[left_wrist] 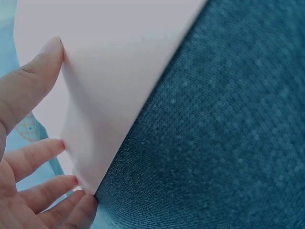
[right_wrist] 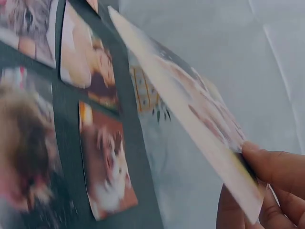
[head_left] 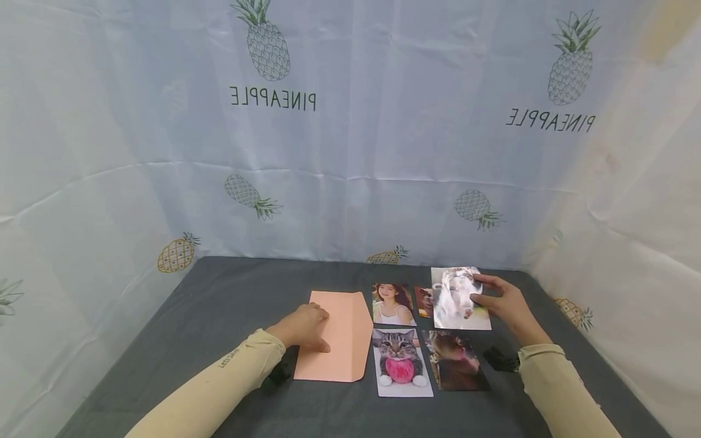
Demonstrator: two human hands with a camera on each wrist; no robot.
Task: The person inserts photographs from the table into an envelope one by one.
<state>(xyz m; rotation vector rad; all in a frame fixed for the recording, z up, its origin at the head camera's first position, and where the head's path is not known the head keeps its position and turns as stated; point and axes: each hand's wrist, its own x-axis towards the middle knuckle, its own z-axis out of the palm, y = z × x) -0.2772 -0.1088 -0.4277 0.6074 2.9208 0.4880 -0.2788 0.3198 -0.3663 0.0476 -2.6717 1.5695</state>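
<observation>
My left hand (head_left: pixel 306 328) rests on a peach-coloured envelope (head_left: pixel 334 365), its flap lying unfolded to the right. In the left wrist view, the thumb and fingertips touch the envelope (left_wrist: pixel 124 52) with the fingers fairly straight. The right hand (head_left: pixel 506 307) pinches a glossy photo print (head_left: pixel 451 298) by its right side, showing a pale animal's face. From the right wrist view, that photo (right_wrist: pixel 190 114) is tilted and lifted above the table. Beneath it, a photo of a dog (right_wrist: pixel 109 167) lies partly hidden in the head view.
Left of the dog photo is a portrait photo (head_left: pixel 391 304). Nearer lie a cat photo (head_left: pixel 402 365) and a dark brownish photo (head_left: pixel 454 362). All rest on a dark grey tabletop (head_left: pixel 219 304). A pineapple-print curtain (head_left: pixel 350 146) surrounds the table's back and sides.
</observation>
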